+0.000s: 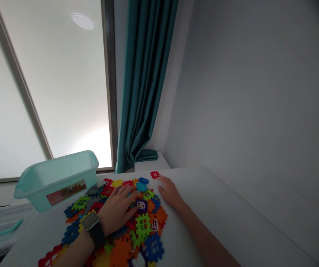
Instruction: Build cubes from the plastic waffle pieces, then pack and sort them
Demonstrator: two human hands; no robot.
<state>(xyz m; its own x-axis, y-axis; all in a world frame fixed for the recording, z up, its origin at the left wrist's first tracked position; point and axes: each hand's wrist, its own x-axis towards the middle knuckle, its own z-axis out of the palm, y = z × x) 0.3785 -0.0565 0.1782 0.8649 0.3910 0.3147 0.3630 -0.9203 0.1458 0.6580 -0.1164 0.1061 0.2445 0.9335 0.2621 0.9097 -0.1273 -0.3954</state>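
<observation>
The bare grey wall (248,92) rises well to the right of the mint-green plastic tub (38,198), and the frosted glass window (59,74) stands behind it. A white table (203,193) carries the tub and runs out to its right. The dark teal curtain (148,74), bunched near its foot, hangs behind the tub and to the right, perhaps gathered to keep its cloth off the tabletop.

From just beside the tub, a heap of notched plastic building blocks (144,224) spreads rightward and nearer the wearer; I'd guess the tub stands at the side so the heap lies within both hands' reach.

The left hand (119,207), right of the tub, rests palm down over the heap, fingers loosely fanned, seemingly to steady or feel through the blocks. Whether anything is under the palm, I cannot tell. The smartwatch (91,221) on that wrist sits nearer the wearer than the tub.

The right hand (170,191) is farther right of the tub, thumb held away from the fingers. Its fingertips touch a red window-patterned block (154,174), set apart beyond the heap, apparently nudging or steadying it rather than pinching it.
</observation>
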